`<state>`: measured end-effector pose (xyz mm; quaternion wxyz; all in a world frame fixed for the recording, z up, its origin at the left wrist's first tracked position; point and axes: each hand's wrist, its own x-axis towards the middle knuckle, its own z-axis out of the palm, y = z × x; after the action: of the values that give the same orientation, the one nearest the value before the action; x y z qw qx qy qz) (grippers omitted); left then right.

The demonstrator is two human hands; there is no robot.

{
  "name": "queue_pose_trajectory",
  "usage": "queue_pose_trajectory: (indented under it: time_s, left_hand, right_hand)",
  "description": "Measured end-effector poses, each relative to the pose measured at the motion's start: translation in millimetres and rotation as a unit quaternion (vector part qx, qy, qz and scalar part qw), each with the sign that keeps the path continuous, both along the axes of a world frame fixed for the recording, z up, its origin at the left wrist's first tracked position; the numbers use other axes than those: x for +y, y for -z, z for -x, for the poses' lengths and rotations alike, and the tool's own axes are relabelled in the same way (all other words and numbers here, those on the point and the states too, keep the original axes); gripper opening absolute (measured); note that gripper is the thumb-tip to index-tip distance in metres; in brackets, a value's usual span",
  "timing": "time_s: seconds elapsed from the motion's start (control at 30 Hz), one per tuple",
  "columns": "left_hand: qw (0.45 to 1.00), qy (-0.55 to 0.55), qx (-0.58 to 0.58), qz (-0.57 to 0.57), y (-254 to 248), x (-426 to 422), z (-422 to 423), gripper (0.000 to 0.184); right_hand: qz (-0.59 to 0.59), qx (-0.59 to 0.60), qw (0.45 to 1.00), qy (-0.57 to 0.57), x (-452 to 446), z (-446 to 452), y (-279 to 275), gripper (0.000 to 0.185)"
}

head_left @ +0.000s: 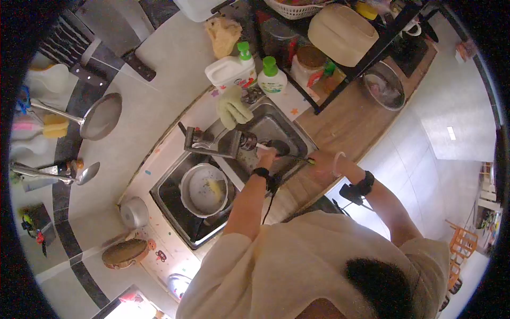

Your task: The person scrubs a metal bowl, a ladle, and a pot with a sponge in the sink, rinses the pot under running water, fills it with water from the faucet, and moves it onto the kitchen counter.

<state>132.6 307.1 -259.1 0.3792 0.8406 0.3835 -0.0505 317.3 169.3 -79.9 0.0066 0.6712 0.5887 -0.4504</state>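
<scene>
Gripping a dark utensil (279, 147) by its handle with the right hand (323, 161), right of centre; bending the left hand (266, 156) near its head, with a hold impossible to tell. Farther out, left of centre, seen within the sink (171, 211): a pot (184, 184); above centre, green-topped bottles (272, 83).

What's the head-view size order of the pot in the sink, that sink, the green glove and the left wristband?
Largest to smallest:
1. Sink
2. Pot
3. Glove
4. Wristband

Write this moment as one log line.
left hand: over right basin; right hand: holding dark long-handled utensil; metal pot: in left basin
</scene>
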Motion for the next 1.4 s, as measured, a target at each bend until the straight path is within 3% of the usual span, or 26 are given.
queue_pose_trajectory:
  time_s: [0.1, 0.27, 0.4, 0.5, 0.6, 0.67, 0.7, 0.73, 0.77, 0.8, 0.83, 0.9, 1.0, 1.03, 1.1, 1.17, 1.23, 1.27, 1.33, 1.37, 1.4]
  left_hand:
    - [0.994, 0.039, 0.031, -0.098, -17.5, -15.0, 10.4, 0.023]
    - [0.989, -0.028, -0.146, -0.021, -26.1, -28.0, 15.0, 0.019]
    - [0.938, -0.093, -0.32, 0.094, -28.2, -25.4, 16.5, 0.018]
    - [0.943, -0.084, -0.293, 0.132, -54.4, -10.9, 23.6, 0.02]
    - [0.95, -0.112, -0.257, 0.134, -86.0, -3.6, 38.5, 0.021]
    - [0.952, -0.082, -0.272, 0.113, -111.1, -5.2, 47.6, 0.02]
    - [0.952, -0.06, -0.282, 0.104, -118.1, -5.6, 49.8, 0.02]
    - [0.933, -0.1, -0.296, 0.177, -98.9, -2.7, 56.1, 0.02]
    - [0.878, -0.168, -0.328, 0.307, -77.4, 0.4, 63.0, 0.02]
    - [0.798, -0.248, -0.356, 0.418, -56.8, 3.5, 69.5, 0.019]
    - [0.647, -0.349, -0.379, 0.562, -48.6, 4.1, 72.2, 0.017]
    - [0.889, -0.205, -0.279, 0.301, -84.2, -2.7, 68.2, 0.015]
    - [0.94, -0.165, -0.255, 0.153, -62.0, 4.8, 69.4, 0.022]
    - [0.828, -0.313, -0.283, 0.37, -116.6, 0.2, 41.4, 0.022]
    - [0.686, -0.398, -0.307, 0.526, -139.5, -9.9, 9.4, 0.024]
    - [0.754, -0.329, -0.342, 0.454, -115.4, -21.3, 8.2, 0.026]
    - [0.901, -0.203, -0.281, 0.262, -140.6, -23.0, 15.1, 0.025]
    - [0.972, -0.1, -0.188, 0.103, -172.1, -22.8, 14.4, 0.023]
    - [0.888, -0.226, -0.309, 0.257, -159.5, -27.2, 11.4, 0.018]
    - [0.881, -0.223, -0.334, 0.25, -154.1, -28.1, 14.9, 0.017]
    - [0.874, -0.219, -0.359, 0.243, -148.7, -28.8, 18.2, 0.016]
  right_hand:
    - [-0.005, -0.03, 0.999, -0.012, 12.6, 16.2, 8.1, 0.034]
    - [0.072, -0.054, 0.996, 0.002, 47.0, 51.9, 17.9, 0.032]
    - [0.034, 0.166, 0.975, 0.144, 65.2, 68.5, 37.8, 0.031]
    - [0.13, 0.307, 0.911, 0.243, 94.6, 60.6, 34.6, 0.028]
    - [0.141, 0.38, 0.853, 0.33, 111.3, 59.5, 55.3, 0.027]
    - [0.104, 0.442, 0.77, 0.448, 121.6, 76.0, 86.3, 0.025]
    - [0.064, 0.562, 0.699, 0.437, 111.6, 84.4, 127.7, 0.022]
    - [-0.005, 0.518, 0.766, 0.381, 106.7, 85.9, 124.6, 0.021]
    - [-0.072, 0.463, 0.822, 0.323, 108.2, 93.7, 115.8, 0.02]
    - [-0.095, 0.437, 0.839, 0.31, 107.9, 102.2, 115.3, 0.019]
    - [-0.09, 0.429, 0.834, 0.334, 104.8, 109.9, 114.9, 0.019]
    - [-0.075, 0.414, 0.821, 0.386, 110.1, 121.1, 115.5, 0.018]
    - [-0.08, 0.388, 0.801, 0.449, 112.6, 124.7, 109.0, 0.017]
    - [-0.083, 0.378, 0.799, 0.461, 113.1, 124.3, 105.8, 0.017]
    - [-0.09, 0.36, 0.801, 0.47, 112.1, 113.6, 99.2, 0.017]
    - [-0.092, 0.349, 0.814, 0.454, 105.4, 95.4, 93.8, 0.018]
    - [-0.101, 0.348, 0.836, 0.412, 91.6, 68.5, 109.5, 0.024]
    - [-0.122, 0.392, 0.828, 0.381, 80.3, 56.5, 111.0, 0.031]
    - [-0.147, 0.431, 0.832, 0.317, 60.3, 44.8, 113.4, 0.042]
    - [-0.155, 0.427, 0.844, 0.283, 51.9, 41.8, 117.3, 0.046]
    - [-0.249, 0.339, 0.885, 0.201, 43.1, 50.3, 98.1, 0.048]
